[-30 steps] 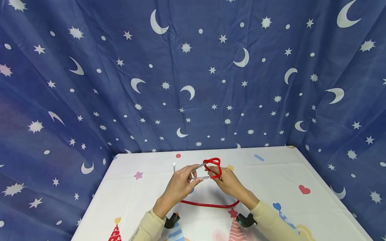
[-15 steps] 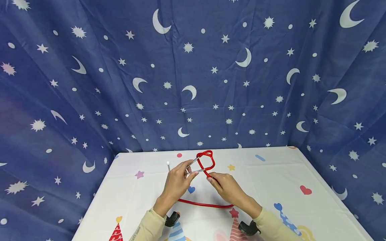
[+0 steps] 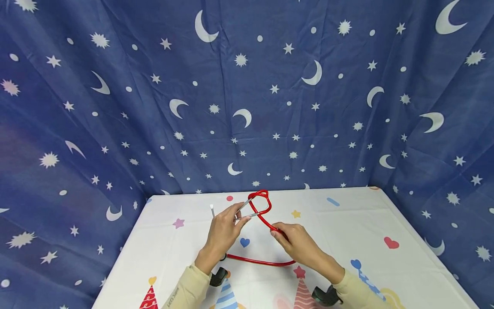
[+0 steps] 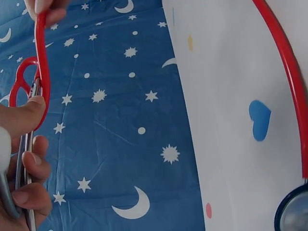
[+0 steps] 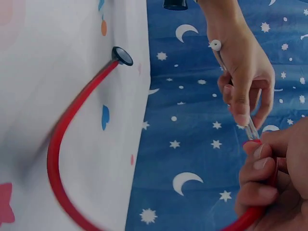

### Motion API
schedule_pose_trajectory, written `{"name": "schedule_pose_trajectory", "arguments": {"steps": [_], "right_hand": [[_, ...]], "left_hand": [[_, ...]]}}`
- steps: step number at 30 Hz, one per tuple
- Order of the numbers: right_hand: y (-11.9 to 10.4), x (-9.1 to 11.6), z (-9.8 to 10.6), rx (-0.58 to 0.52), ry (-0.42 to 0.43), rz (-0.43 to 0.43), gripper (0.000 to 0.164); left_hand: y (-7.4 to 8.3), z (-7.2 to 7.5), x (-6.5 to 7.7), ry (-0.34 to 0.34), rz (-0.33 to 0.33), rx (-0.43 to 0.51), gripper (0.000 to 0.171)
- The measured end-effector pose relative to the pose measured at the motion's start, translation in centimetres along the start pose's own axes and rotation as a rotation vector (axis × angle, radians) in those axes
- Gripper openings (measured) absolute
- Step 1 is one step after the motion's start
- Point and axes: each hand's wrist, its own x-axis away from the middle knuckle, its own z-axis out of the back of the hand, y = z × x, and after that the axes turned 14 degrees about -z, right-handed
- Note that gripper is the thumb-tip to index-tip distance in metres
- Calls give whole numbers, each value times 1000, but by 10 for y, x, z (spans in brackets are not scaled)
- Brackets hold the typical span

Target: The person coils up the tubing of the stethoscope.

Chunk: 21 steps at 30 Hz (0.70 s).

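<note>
A stethoscope with red tubing [image 3: 266, 222] is held above the table between both hands. My left hand [image 3: 224, 229] grips its metal ear tubes [image 3: 244, 205], thumb on one side and fingers on the other. A white ear tip [image 3: 212, 207] sticks up behind that hand. Beyond the fingers, the red tubing makes a small loop where it meets the metal. My right hand [image 3: 299, 244] holds the tubing below this loop, fingers curled round it. The rest of the tubing bends back in a long curve to the round dark-rimmed chest piece [image 5: 123, 56].
Under the hands lies a white tablecloth [image 3: 347, 231] printed with party hats, hearts and stars. A dark blue curtain [image 3: 270, 111] with moons and stars hangs behind the table and at both sides. Each wrist wears a small black device [image 3: 326, 296].
My right hand has moved from the loop down along the tubing, toward the near right. My left hand has shifted slightly left with the ear tubes, and the loop is now fully visible.
</note>
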Motion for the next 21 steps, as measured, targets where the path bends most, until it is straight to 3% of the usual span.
{"name": "schedule_pose_trajectory", "arguments": {"steps": [13, 21], "right_hand": [[-2, 12, 20, -67, -13, 0, 17], [-3, 7, 33, -39, 166, 122, 8]], "left_hand": [[-2, 4, -7, 50, 85, -84, 42], [1, 6, -8, -45, -17, -95, 43]]}}
